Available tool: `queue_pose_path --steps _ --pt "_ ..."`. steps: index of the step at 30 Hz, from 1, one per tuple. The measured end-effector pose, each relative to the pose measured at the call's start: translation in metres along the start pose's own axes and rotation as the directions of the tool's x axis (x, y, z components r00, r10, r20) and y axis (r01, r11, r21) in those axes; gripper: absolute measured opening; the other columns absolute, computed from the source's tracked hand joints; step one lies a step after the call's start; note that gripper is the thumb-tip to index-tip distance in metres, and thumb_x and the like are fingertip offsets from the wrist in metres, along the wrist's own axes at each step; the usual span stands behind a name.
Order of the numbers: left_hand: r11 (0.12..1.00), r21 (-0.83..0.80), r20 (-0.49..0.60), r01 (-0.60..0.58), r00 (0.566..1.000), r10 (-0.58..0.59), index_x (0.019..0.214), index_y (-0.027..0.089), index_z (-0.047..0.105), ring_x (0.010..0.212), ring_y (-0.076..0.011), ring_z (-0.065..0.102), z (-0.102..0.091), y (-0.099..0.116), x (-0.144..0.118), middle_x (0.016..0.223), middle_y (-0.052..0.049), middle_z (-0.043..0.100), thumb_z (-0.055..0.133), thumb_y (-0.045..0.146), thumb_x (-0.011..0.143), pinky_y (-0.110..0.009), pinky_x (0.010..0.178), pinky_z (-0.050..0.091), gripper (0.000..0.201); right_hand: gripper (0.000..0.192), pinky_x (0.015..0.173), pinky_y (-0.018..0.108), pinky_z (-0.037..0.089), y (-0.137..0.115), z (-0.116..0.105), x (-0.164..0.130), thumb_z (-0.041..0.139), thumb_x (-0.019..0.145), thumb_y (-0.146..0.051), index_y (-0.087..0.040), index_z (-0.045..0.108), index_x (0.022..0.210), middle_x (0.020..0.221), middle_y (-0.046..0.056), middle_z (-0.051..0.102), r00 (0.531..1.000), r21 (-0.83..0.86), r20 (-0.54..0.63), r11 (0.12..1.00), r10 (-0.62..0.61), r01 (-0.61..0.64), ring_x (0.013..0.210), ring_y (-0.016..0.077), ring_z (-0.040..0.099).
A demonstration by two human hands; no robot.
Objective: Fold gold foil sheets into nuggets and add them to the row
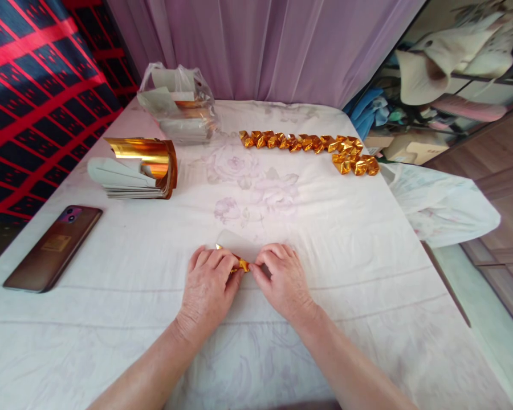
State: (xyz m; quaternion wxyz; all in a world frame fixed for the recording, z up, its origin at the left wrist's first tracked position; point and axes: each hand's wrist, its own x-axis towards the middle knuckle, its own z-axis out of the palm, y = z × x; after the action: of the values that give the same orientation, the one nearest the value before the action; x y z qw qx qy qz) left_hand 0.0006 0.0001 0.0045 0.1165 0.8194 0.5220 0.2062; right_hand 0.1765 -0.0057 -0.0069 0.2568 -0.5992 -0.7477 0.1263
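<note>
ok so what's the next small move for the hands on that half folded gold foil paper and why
Probably press the next crease flat. The left hand and right hand pinch a small gold foil paper sheet, its white side still partly flat on the white floral cloth, unlike the row of finished crumpled gold foil pieces beyond.

Counting the things on the white cloth table

Two hands (209, 285) (282, 282), one dark flat phone (53, 249), one clear plastic bag (177, 102), one stack of gold-and-white paper sheets (139, 171), about fifteen shiny folded gold paper pieces (312, 145).
</note>
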Motion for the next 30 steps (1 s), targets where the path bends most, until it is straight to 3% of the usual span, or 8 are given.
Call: queue_pose_path --steps 11,30 --pt "1.0 0.007 0.007 0.013 1.0 -0.013 0.084 0.023 0.061 0.091 -0.0239 0.058 0.0007 0.0003 0.0003 0.094 -0.003 0.067 0.058 0.024 0.09 -0.051 0.101 0.037 0.007 0.003 0.078 0.035 0.037 0.0011 0.0005 -0.0014 0.063 0.087 -0.02 -0.022 0.062 0.086 0.093 0.003 0.063 1.0 -0.001 0.012 1.0 0.01 -0.01 0.088 0.0203 0.056" --pt "0.999 -0.026 0.017 0.037 0.999 -0.036 0.081 0.022 0.058 0.09 -0.0236 0.056 0.0017 -0.0009 0.0022 0.091 -0.002 0.065 0.061 0.023 0.089 -0.049 0.099 0.037 0.008 0.008 0.08 0.036 0.037 -0.0036 0.0026 0.0006 0.067 0.083 -0.024 -0.022 0.062 0.089 0.096 0.004 0.064 0.998 -0.015 0.02 0.998 0.056 -0.056 0.093 0.0227 0.057"
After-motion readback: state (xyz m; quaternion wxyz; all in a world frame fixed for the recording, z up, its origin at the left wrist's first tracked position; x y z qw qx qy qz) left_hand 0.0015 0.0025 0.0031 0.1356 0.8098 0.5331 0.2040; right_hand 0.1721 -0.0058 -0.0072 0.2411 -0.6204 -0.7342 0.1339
